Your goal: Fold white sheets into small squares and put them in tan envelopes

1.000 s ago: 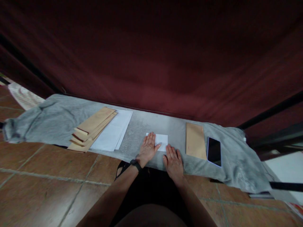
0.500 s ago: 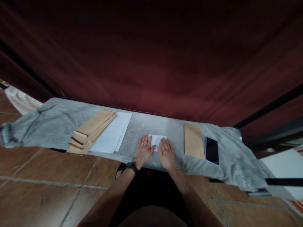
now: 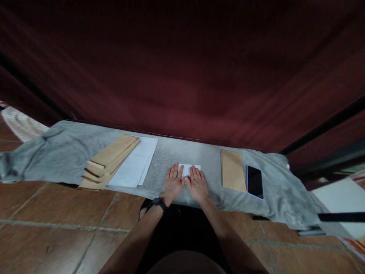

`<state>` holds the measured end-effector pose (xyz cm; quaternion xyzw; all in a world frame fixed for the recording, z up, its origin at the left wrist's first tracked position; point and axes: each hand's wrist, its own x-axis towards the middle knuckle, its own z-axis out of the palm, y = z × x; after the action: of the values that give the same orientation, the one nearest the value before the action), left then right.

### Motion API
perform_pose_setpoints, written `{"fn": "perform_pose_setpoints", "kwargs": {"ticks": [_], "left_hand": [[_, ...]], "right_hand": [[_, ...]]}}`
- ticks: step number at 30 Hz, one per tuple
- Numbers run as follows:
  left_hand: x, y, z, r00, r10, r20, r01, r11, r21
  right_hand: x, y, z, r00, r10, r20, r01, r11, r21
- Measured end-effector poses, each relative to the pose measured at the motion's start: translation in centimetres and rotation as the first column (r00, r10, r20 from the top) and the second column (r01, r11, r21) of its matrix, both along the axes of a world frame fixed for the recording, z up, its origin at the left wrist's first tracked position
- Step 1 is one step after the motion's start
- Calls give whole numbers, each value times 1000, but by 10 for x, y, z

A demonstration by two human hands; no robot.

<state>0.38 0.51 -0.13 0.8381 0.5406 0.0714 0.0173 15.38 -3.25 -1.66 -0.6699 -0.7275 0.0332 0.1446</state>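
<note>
A small white piece of paper [image 3: 186, 169], seemingly folded, lies on the grey cloth [image 3: 182, 150] in front of me. My left hand [image 3: 172, 183] rests flat on its left part, fingers outstretched, with a dark band on the wrist. Flat over the right part lies my right hand [image 3: 197, 183], its fingers extended too. The two thumbs meet near the paper's lower edge. Both palms hide much of the paper, so its full outline does not show.
Left of my hands, several brown paper envelopes [image 3: 112, 152] overlap white sheets [image 3: 133, 163]. To the right lie a brown envelope [image 3: 233, 170] and a phone [image 3: 254, 182] with a dark screen. A dark red curtain [image 3: 182, 95] hangs behind the cloth-covered surface.
My right hand has slid left across the paper, bringing its thumb against the left one. My left hand has stayed about where it was.
</note>
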Motion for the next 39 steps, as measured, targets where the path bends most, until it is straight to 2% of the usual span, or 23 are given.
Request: {"fn": "perform_pose_setpoints", "kwargs": {"ticks": [12, 16, 24, 31, 36, 37, 39], "left_hand": [[2, 1, -4, 1000, 19, 10, -20, 999, 30], [1, 1, -4, 999, 13, 30, -14, 999, 30], [1, 0, -3, 999, 9, 37, -11, 999, 47], [-11, -4, -3, 994, 104, 30, -106, 994, 40], [-13, -8, 3, 982, 185, 41, -188, 976, 105], [-8, -11, 5, 984, 172, 50, -177, 977, 116], [7, -19, 9, 995, 73, 75, -81, 990, 115]], "right_hand": [[18, -19, -6, 996, -70, 55, 62, 990, 128], [28, -31, -3, 998, -14, 66, 3, 986, 164], [46, -60, 9, 992, 86, 90, -95, 989, 109], [52, -69, 8, 994, 76, 82, -86, 989, 124], [51, -70, 7, 995, 67, 73, -78, 985, 155], [51, -70, 7, 995, 64, 72, -75, 985, 157], [50, -70, 8, 996, 60, 69, -70, 985, 157]]}}
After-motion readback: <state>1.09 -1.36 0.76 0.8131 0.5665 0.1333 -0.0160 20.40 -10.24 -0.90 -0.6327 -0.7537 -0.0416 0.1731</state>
